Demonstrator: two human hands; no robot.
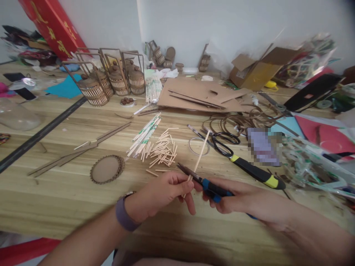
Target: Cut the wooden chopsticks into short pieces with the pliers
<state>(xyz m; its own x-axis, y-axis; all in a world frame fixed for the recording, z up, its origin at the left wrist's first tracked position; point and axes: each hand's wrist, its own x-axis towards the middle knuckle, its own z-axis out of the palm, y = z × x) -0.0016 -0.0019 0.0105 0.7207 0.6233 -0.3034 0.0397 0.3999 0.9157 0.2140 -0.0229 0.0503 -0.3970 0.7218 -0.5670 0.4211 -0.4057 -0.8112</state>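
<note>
My left hand [169, 190] is closed, pinching the lower part of a pale wooden chopstick [202, 150] that slants up and to the right. A second short stick end seems to show at the fingertips. In my right hand [230, 199] are pliers with blue and black handles [215, 189], their dark jaws lying across the chopstick just above my left fingers. Whether the jaws bite into the wood cannot be made out. Beyond my left hand lies a loose pile of short cut stick pieces [162, 150]. Paper-wrapped chopsticks [145, 135] rest beside that pile.
Scissors [222, 144], a utility knife [257, 171] and a tape ring [198, 146] lie right of the pile. Leftward are a round cardboard piece [107, 170] and brown strips [80, 149]. Small lidded baskets [120, 83], a cardboard sheet [188, 92] and a box [263, 70] stand behind.
</note>
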